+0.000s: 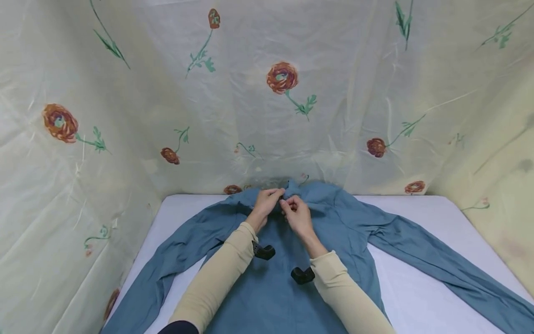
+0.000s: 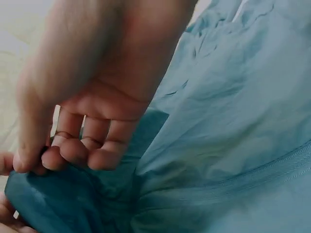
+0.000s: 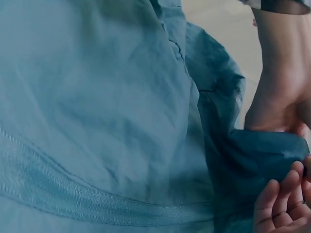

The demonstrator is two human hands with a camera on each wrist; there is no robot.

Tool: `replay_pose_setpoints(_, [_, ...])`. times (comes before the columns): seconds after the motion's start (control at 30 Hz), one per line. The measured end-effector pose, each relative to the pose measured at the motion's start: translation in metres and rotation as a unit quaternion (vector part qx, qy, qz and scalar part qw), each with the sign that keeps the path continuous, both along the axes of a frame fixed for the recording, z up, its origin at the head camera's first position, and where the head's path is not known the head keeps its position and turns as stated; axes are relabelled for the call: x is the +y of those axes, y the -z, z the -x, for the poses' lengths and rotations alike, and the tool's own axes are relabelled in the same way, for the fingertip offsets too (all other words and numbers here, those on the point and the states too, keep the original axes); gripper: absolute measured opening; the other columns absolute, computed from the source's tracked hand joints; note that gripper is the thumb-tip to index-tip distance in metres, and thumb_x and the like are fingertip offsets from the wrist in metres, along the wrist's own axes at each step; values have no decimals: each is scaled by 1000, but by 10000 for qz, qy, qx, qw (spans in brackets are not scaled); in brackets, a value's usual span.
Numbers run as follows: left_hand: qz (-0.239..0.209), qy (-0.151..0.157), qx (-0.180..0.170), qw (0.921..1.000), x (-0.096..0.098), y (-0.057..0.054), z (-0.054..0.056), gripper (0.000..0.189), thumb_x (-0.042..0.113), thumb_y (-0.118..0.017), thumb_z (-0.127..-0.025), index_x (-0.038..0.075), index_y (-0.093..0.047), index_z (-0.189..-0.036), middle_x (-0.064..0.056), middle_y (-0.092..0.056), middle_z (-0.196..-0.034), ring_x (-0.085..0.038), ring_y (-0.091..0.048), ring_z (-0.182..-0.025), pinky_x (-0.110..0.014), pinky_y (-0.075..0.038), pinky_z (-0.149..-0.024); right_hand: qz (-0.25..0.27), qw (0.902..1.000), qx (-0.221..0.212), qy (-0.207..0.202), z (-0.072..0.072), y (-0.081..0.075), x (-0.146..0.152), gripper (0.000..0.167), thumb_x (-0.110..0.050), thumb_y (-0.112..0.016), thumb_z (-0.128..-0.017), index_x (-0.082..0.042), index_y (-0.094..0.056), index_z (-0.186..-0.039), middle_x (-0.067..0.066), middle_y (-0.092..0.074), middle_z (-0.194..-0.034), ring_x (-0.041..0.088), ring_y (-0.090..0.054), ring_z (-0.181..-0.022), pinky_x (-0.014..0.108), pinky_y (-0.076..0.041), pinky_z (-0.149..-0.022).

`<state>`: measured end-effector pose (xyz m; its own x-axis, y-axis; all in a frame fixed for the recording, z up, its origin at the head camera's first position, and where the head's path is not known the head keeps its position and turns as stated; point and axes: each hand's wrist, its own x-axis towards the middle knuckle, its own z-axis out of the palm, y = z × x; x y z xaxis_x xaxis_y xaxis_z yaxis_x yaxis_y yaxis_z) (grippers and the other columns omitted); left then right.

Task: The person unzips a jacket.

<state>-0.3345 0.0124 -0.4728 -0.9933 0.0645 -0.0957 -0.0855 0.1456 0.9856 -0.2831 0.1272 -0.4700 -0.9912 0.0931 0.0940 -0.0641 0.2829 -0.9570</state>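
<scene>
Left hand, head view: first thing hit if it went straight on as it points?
Probably the raised neck fabric of the blue garment, right by the left hand's fingertips. Beyond that, likely the flowered sheet; depth is unclear.

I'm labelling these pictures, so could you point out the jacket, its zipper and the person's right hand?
Jacket [image 1: 281, 292]: head view, on the lower body.
Zipper [image 3: 95, 199]: right wrist view, partway along its strip.
Right hand [image 1: 298, 217]: head view, on the middle of the hand.
</scene>
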Motion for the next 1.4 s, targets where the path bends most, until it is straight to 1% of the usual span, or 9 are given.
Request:
replay_pose_setpoints(0.1, [-91,-96,-14,9999,-3,1,1,35,42,-59,-92,17,-58,-69,7,-45,-74,-13,-45,-78,-30,-35,-75,47,9998,-162,-90,-3,3,0,22,-25,-59,-94,-5,-57,-85,15,-61,-73,16,-52,-54,24,-41,-50])
replay_pose_setpoints(0.2, [-24,-66,363,9993,-7,0,2,33,42,-57,-93,18,-58,-70,5,-35,-63,-14,-36,-63,-30,-32,-65,74,9993,-318,-201,-5,7,1,22,-26,-59,-94,-7,-57,-84,23,-61,-78,22,-53,-56,26,-41,-51])
replay_pose_setpoints(0.27, [89,101,657,9977,-9,-1,3,38,42,-55,-94,16,-51,-67,2,-29,-58,-17,-28,-56,-30,-28,-59,156,9990,-350,-227,-6,8,1,22,-26,-59,-94,-7,-57,-84,25,-61,-80,24,-53,-58,26,-42,-52])
replay_pose_setpoints(0.4, [239,339,1044,9937,-9,-3,6,41,43,-53,-95,16,-47,-64,4,-29,-56,-14,-27,-52,-27,-27,-55,317,9991,-221,-159,-5,6,3,22,-25,-60,-94,-6,-57,-84,27,-61,-80,24,-53,-58,25,-42,-51])
replay_pose_setpoints(0.5, [238,347,1179,9921,-8,-2,8,39,40,-53,-96,16,-50,-66,4,-30,-57,-14,-27,-52,-26,-27,-55,312,9992,-175,-155,-4,3,5,21,-24,-60,-94,-6,-57,-84,27,-60,-79,21,-51,-55,23,-41,-50])
replay_pose_setpoints(0.63, [249,320,1256,9913,-7,1,10,39,36,-53,-97,14,-48,-65,3,-29,-58,-15,-27,-53,-26,-27,-55,274,9991,-226,-224,-5,2,7,21,-24,-59,-95,-6,-57,-85,26,-61,-80,15,-50,-54,23,-42,-51])
replay_pose_setpoints(0.87, [191,262,1266,9914,-7,4,11,36,35,-52,-97,10,-54,-70,2,-32,-59,-14,-29,-55,-26,-28,-57,334,9987,-257,-292,-9,2,7,21,-24,-59,-95,-5,-57,-86,27,-60,-81,21,-52,-58,25,-43,-53])
replay_pose_setpoints(1.1, [160,101,1108,9937,-11,6,11,32,33,-53,-97,11,-60,-75,4,-35,-59,-12,-31,-54,-24,-29,-54,287,9985,-347,-303,-13,6,7,22,-25,-59,-94,-5,-57,-86,23,-61,-79,15,-50,-55,25,-43,-53])
replay_pose_setpoints(1.4, [307,21,1084,9936,-14,7,13,32,31,-54,-97,8,-61,-76,4,-39,-60,-12,-35,-55,-23,-31,-55,233,9986,-288,-375,-15,7,7,20,-23,-60,-94,-5,-57,-85,28,-61,-82,15,-51,-56,25,-45,-54])
